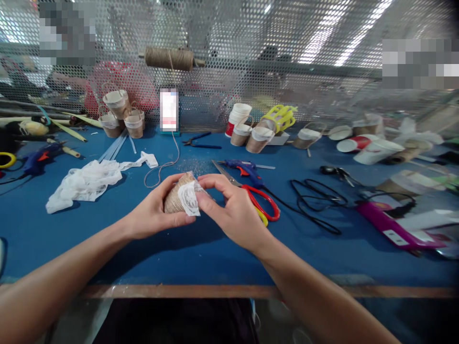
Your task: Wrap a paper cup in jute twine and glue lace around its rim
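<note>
My left hand (158, 210) is wrapped round a small cup covered in twine (172, 199), which lies tilted on its side just above the table. A strip of white lace (188, 198) lies against the cup's right end. With thumb and forefinger, my right hand (229, 208) pinches the lace at that end. Just beyond my right hand are red-handled scissors (267, 203) and a blue glue gun (247, 171). To the left, a heap of white lace ribbon (84, 184) rests on the table.
Twine-wrapped cups (116, 102) stand at the back left, and more cups (260, 138) at the back right. A twine spool (168, 59) hangs on the perforated screen above a phone (169, 110). Pliers (201, 142), black cable (315, 200) and a purple tool (394, 227) lie about.
</note>
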Available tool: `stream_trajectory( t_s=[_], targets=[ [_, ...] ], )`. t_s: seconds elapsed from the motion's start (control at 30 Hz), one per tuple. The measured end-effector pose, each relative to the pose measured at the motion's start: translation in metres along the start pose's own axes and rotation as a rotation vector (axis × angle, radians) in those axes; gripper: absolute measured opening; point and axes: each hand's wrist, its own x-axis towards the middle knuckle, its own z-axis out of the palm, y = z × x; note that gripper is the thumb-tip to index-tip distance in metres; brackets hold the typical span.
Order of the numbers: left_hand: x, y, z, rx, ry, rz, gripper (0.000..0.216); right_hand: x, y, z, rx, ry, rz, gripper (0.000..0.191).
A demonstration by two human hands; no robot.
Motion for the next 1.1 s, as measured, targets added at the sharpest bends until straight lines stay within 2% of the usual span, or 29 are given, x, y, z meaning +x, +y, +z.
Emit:
stream_trajectory(
  t_s=[0.17, 0.37, 0.6, 0.73, 0.83, 0.9, 1.0, 1.1],
  targets=[
    [0.000, 0.000, -0.001, -0.159, -0.011, -0.089, 0.065, 0.001, 0.002, 0.001, 0.016, 0.018, 0.013, 0.017],
    [0.001, 0.000, -0.001, -0.373, -0.089, -0.173, 0.064, 0.001, 0.004, 0.001, 0.003, 0.059, -0.037, 0.013],
    [0.002, 0.000, -0.002, -0.412, -0.101, -0.175, 0.058, 0.002, 0.004, 0.001, 0.007, 0.065, -0.055, 0.012],
    [0.003, -0.001, -0.003, -0.381, -0.072, -0.144, 0.062, 0.003, 0.005, 0.000, -0.016, 0.065, -0.048, 0.010],
    [0.002, -0.004, -0.005, -0.403, -0.067, -0.142, 0.070, 0.003, 0.004, 0.001, -0.019, 0.064, -0.044, 0.015],
    [0.003, -0.006, -0.006, -0.440, -0.054, -0.154, 0.065, 0.002, 0.003, 0.002, -0.026, 0.064, -0.046, 0.019],
    [0.004, -0.007, -0.005, -0.464, 0.016, -0.187, 0.049, 0.005, 0.002, -0.001, -0.026, 0.142, -0.071, 0.018],
    [0.004, -0.004, -0.003, -0.413, 0.078, -0.169, 0.045, 0.016, 0.007, -0.017, -0.055, 0.307, -0.017, 0.014]
  ],
)
